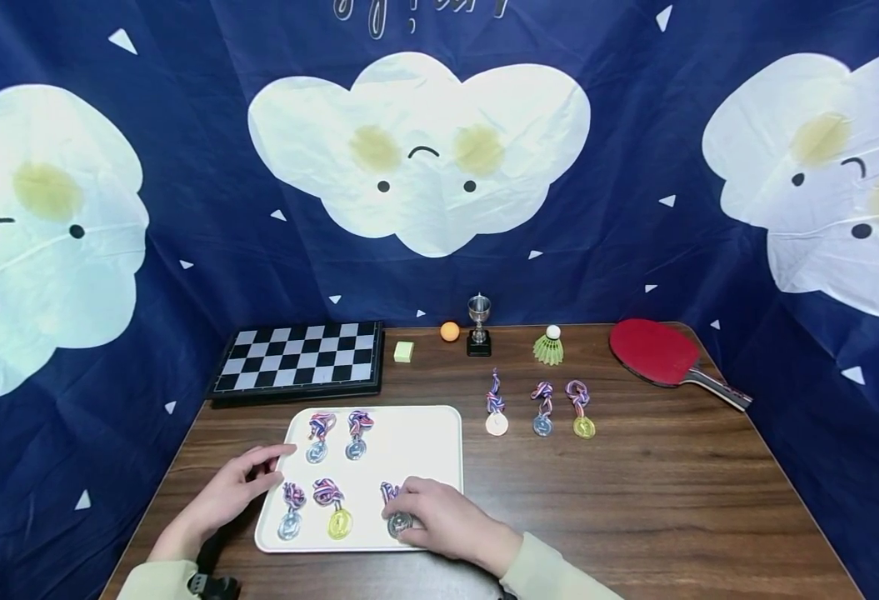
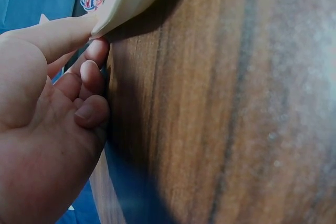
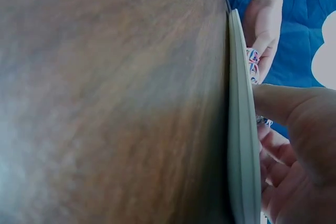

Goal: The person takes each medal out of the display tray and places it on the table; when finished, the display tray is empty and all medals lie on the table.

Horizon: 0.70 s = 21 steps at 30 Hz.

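A white tray (image 1: 412, 433) lies on the table, and my left hand (image 1: 232, 492) pinches its left rim. In the left wrist view the thumb (image 2: 68, 35) meets the tray edge (image 2: 126, 11) while the other fingers curl below. Near the tray's front right, my right hand (image 1: 450, 521) holds a dark silver medal (image 1: 399, 524) with thumb and fingertips; its striped ribbon shows above. On the same tray are silver medals at back left (image 1: 317, 452), back middle (image 1: 356, 448) and front left (image 1: 289, 524), plus a gold medal (image 1: 339, 523).
Right of the tray, a pale bronze-looking medal (image 1: 496, 423), a silver medal (image 1: 542, 425) and a gold medal (image 1: 584, 427) lie in a row. Behind stand a chessboard (image 1: 300, 358), yellow block (image 1: 404, 352), orange ball (image 1: 450, 332), trophy (image 1: 479, 325), shuttlecock (image 1: 549, 347) and red paddle (image 1: 652, 352).
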Tool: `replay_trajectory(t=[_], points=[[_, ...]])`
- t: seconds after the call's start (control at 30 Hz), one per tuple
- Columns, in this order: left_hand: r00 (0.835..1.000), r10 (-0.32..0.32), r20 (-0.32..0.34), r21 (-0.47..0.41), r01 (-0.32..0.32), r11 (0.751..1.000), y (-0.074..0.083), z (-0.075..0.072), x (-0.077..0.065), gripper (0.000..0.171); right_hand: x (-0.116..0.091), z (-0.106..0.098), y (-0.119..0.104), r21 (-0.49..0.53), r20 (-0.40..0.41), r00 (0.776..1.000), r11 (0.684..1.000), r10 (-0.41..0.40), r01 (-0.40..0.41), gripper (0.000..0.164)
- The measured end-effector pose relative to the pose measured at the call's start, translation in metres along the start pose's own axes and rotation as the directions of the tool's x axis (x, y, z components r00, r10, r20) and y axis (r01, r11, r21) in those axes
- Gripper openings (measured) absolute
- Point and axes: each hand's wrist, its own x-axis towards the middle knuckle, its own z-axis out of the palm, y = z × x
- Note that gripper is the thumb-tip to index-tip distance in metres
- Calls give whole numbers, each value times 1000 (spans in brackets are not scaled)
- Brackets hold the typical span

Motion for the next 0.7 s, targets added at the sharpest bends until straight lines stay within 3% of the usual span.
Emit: replay_trajectory(t=[0.37, 0.53, 0.7], points=[[1000, 22, 0, -3, -22, 1000, -1, 0, -1, 39, -1, -2, 7, 196, 10, 1000, 980, 10, -11, 35], [1000, 16, 0, -8, -16, 1000, 1, -1, -1, 39, -3, -3, 13, 399, -25, 999, 917, 42, -29, 38], [1000, 9, 1, -5, -9, 1000, 1, -1, -1, 39, -9, -8, 26, 530, -57, 993, 846, 101, -55, 40]])
